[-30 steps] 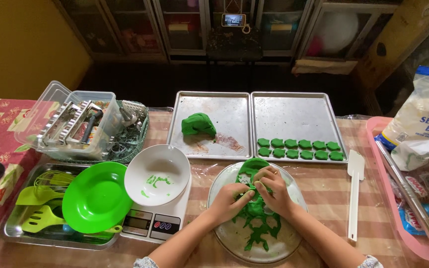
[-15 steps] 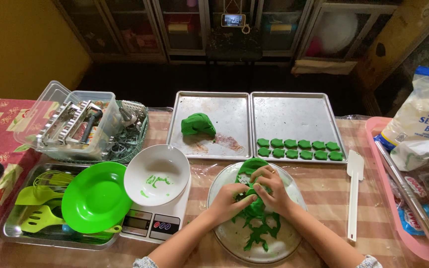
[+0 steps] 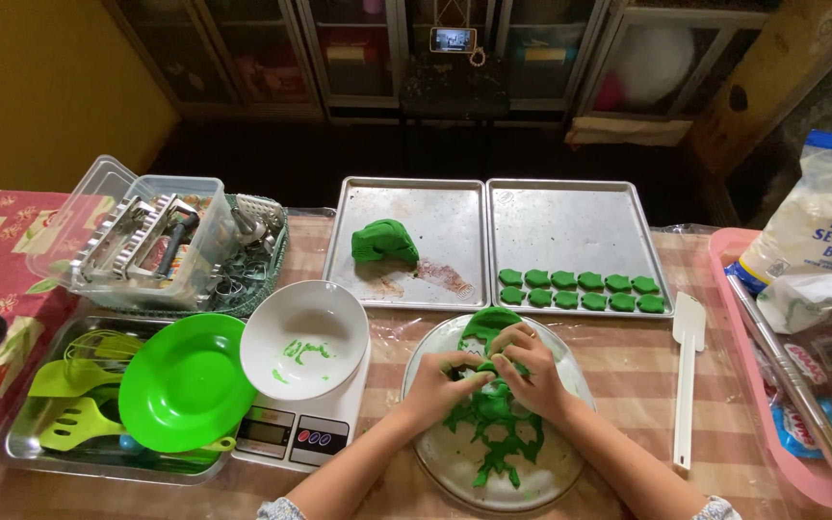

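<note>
Green dough [image 3: 489, 424] lies in ragged cut-out scraps on a round clear plate [image 3: 435, 453] at the lower centre of the frame. Both hands work at its upper part. The left hand [image 3: 445, 383] has its fingers curled narrow, pinching a bit of the dough; the right hand [image 3: 530, 371] is also curled close, its fingertips gripping dough just beside the left's. The two hands touch or nearly touch over the plate. A thicker piece of dough sits at the plate's top edge, just above the knuckles.

Left of the plate stands a white scale [image 3: 291, 435] with a white bowl [image 3: 304, 339] on it; green crumbs lie inside the bowl. Further left, a bright green plate [image 3: 185, 380] rests on a metal tray [image 3: 21, 448] that also holds light green utensils [image 3: 74, 424]. Above them, a clear box [image 3: 137, 241] with metal tools sits beside a basket [image 3: 267, 260] of cutters.

Above the plate, two baking sheets lie side by side. The left sheet [image 3: 435, 217] carries a dough lump [image 3: 383, 241]. The right sheet [image 3: 570, 217] has two rows of small green cookies [image 3: 580, 291] along its lower edge.

Right of the plate, a white spatula [image 3: 687, 376] lies lengthwise on the checked cloth [image 3: 637, 366]. At the far right, a pink tray [image 3: 772, 433] holds packets, with a flour bag [image 3: 820, 221] above it.
</note>
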